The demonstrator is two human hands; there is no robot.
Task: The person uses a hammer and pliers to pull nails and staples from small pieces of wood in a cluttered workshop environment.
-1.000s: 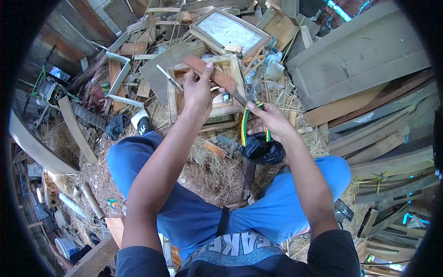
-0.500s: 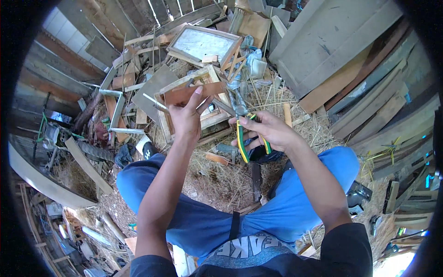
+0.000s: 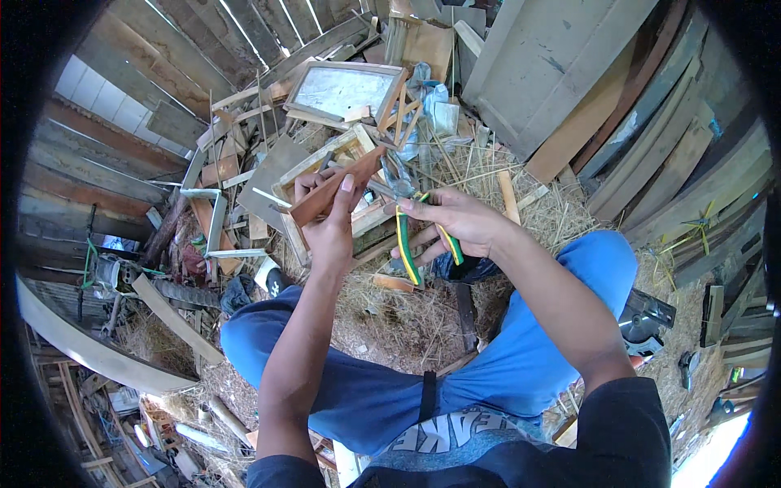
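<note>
Our lap: blue trousers (image 3: 350, 400), legs spread on the near side of the open wooden box frame (image 3: 321, 155).
Straw litter (image 3: 399, 321): strewn between our knees, short of the box frame.
Black plastic bag (image 3: 472, 269): bunched to the near right of the box frame.
Our right hand (image 3: 468, 221): half curled, loosely holding the pliers (image 3: 404, 244) by their spread green-and-yellow handles, right of the box frame; we cannot tell whether the jaws grip anything.
Our left hand (image 3: 329, 224): closed, thumb on the near face, pinching the red-brown wooden strip (image 3: 364, 167).
Wooden strip: slanting above the box frame, its right end near the pliers' head.
Framed whitish pane (image 3: 346, 91): just beyond the box frame.
Grey panel (image 3: 561, 77): leaning, far right of the box frame.
Plank wall (image 3: 134, 49): well beyond the box frame, leftward.
</note>
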